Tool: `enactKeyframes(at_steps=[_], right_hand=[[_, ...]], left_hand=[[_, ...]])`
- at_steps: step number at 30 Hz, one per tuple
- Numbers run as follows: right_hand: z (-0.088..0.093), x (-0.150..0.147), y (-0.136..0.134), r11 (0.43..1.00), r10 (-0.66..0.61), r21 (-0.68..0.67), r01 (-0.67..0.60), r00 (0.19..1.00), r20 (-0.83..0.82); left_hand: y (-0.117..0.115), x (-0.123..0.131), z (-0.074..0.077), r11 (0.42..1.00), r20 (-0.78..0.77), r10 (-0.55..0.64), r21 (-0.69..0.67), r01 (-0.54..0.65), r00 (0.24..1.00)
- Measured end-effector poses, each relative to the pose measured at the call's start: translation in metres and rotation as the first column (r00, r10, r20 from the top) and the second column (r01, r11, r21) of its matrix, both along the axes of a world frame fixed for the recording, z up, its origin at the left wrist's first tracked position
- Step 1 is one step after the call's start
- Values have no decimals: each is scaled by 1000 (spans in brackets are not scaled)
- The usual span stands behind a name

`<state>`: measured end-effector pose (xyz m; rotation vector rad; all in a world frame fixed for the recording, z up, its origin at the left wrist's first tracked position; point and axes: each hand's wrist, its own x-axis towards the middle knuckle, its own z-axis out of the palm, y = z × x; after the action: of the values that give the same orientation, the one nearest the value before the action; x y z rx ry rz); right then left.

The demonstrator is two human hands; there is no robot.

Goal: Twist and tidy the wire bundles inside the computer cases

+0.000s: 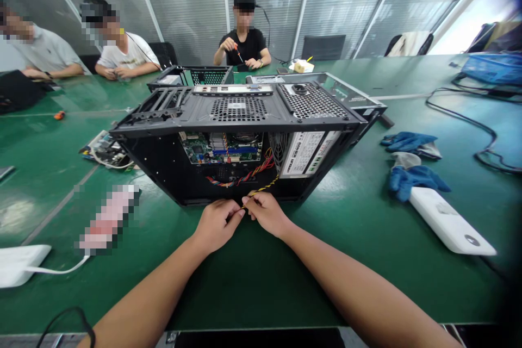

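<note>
The thin yellow-and-black cable [267, 186] runs out of the lower opening of the computer case [155, 166], at the near edge of the case. The right hand [267, 215] pinches it between thumb and fingers; the left hand [217, 223], touching it, seems to nip its end, though the fingertips hide the tip. The case lies at 12 o'clock from the hands, its power supply [310, 155] toward 1 and its motherboard [198, 147] toward 11. On the green worktop [261, 288], a loose circuit board [110, 155] sits near 10 o'clock, a pixelated pink object [110, 217] at 9, and a blue-and-grey glove [420, 180] touching a white power bank [448, 220] at 3. Beyond the case at 12, a co-worker [247, 41] holds a screwdriver [238, 53].
</note>
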<state>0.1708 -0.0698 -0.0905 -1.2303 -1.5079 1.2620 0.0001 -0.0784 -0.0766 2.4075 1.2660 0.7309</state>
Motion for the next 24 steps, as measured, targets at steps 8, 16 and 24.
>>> enactKeyframes(at_steps=[8,16,24], right_hand=[[-3,-1,1,1000,10,2,-10,999,-32],[2,0,-1,999,-13,-30,12,1000,-14],[4,0,0,1000,-12,-19,12,999,-30]], left_hand=[[0,0,-2,1000,39,2,-4,-2,999],[1,0,-1,1000,8,-17,-22,17,1000],[1,0,0,1000,18,-16,-16,17,1000]])
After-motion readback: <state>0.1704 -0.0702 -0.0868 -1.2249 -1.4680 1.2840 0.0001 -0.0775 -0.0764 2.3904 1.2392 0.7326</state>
